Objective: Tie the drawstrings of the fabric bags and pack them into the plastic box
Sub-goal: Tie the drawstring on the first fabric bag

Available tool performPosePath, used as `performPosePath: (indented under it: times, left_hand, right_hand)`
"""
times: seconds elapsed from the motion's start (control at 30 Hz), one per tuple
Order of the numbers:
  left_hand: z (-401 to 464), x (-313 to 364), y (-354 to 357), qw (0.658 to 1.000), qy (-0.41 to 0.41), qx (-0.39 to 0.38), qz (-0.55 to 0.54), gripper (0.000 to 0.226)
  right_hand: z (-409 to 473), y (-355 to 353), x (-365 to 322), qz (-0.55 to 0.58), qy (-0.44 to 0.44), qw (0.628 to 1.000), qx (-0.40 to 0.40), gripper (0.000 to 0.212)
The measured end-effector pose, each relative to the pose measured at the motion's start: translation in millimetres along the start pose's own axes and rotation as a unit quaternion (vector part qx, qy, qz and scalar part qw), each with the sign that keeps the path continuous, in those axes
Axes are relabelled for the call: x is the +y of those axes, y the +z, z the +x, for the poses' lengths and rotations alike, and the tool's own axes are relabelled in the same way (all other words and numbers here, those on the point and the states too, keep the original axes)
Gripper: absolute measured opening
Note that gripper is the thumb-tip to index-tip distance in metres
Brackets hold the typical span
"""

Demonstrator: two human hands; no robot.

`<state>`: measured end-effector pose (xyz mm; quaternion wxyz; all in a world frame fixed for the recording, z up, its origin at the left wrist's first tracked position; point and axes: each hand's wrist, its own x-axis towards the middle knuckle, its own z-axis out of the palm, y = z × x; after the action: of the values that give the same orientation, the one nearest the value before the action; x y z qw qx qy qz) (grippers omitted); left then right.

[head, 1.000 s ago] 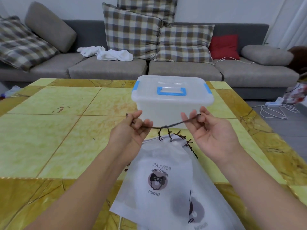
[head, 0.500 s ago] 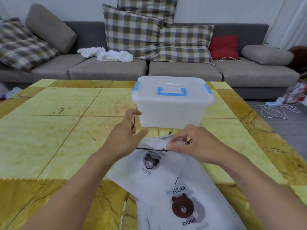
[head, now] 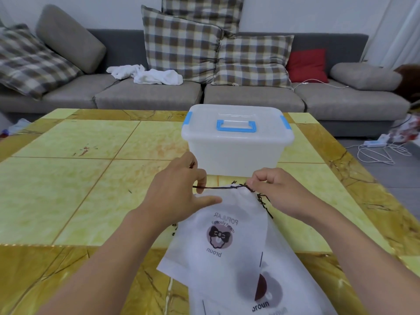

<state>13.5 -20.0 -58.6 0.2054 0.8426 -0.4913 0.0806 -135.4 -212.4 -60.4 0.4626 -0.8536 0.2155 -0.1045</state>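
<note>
A white fabric bag [head: 227,233] with a bow-and-bear print lies on the table in front of me, on top of other white bags [head: 268,289]. A dark drawstring [head: 218,188] runs taut along its top edge. My left hand [head: 179,196] pinches the string's left end, one finger lying on the fabric. My right hand [head: 275,192] pinches the string at the bag's gathered right corner, where frayed dark ends hang. Just behind my hands stands the translucent plastic box [head: 236,151], its lid with blue handle and clips closed.
The table [head: 68,183] is yellow and gold marble tile. A grey sofa [head: 145,96] with checked cushions, a red cushion and a white cloth runs along the back. White cables and a power strip [head: 375,144] lie on the floor at the right.
A second ago both hands held the string taut in the air with the bag hanging. The bag then came down on the table, and now my hands stretch the string along its top edge.
</note>
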Motion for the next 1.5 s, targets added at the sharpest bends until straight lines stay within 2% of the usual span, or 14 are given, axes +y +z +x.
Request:
performPosePath:
  times: [0.07, 0.17, 0.27, 0.37, 0.5, 0.67, 0.77, 0.83, 0.93, 1.03, 1.23, 1.37, 1.5]
  left_hand:
    - [1, 2, 3, 0.999, 0.011, 0.016, -0.027, 0.037]
    - [-2, 6, 7, 0.984, -0.001, -0.032, -0.176, 0.037]
    - [-3, 14, 5, 0.965, 0.000, -0.059, -0.256, 0.043]
    - [-2, 23, 2, 0.902, -0.001, -0.093, -0.422, 0.045]
    - [-4, 31, 1, 0.836, -0.056, -0.121, -0.532, 0.043]
    - [-2, 25, 1, 0.829, -0.127, -0.144, -0.525, 0.042]
    - [-3, 27, -1, 0.852, -0.146, -0.133, -0.485, 0.036]
    - [-3, 30, -1, 0.863, -0.146, -0.115, -0.469, 0.035]
    - [-4, 31, 0, 0.866, -0.138, -0.105, -0.470, 0.042]
    - [-5, 32, 1, 0.867, -0.122, -0.120, -0.467, 0.044]
    - [-7, 35, -1, 0.849, -0.088, -0.178, -0.490, 0.036]
    - [-6, 36, -1, 0.831, -0.103, -0.170, -0.520, 0.036]
    - [-5, 39, 0, 0.794, -0.148, -0.153, -0.569, 0.032]
  right_hand:
    - [2, 1, 3, 0.021, 0.007, 1.000, 0.006, 0.042]
    - [2, 4, 6, -0.034, -0.035, 0.999, 0.015, 0.037]
    - [0, 10, 3, -0.077, -0.084, 0.993, 0.035, 0.030]
    - [1, 16, 0, -0.103, -0.089, 0.990, 0.039, 0.037]
    - [0, 22, -3, -0.114, -0.076, 0.989, 0.055, 0.048]
    - [1, 18, -9, -0.060, -0.080, 0.991, 0.089, 0.043]
    - [-6, 15, -19, 0.025, -0.100, 0.992, 0.074, 0.025]
    - [-12, 15, -27, 0.056, -0.122, 0.991, 0.023, 0.009]
    - [-14, 22, -27, 0.043, -0.151, 0.987, -0.028, 0.024]
    - [-13, 23, -27, 0.038, -0.170, 0.985, 0.013, 0.020]
    - [-12, 11, -25, 0.004, -0.167, 0.985, 0.038, 0.005]
    - [-9, 13, -18, 0.061, -0.135, 0.986, 0.072, 0.013]
    - [-9, 18, -21, 0.144, -0.080, 0.986, 0.024, 0.017]
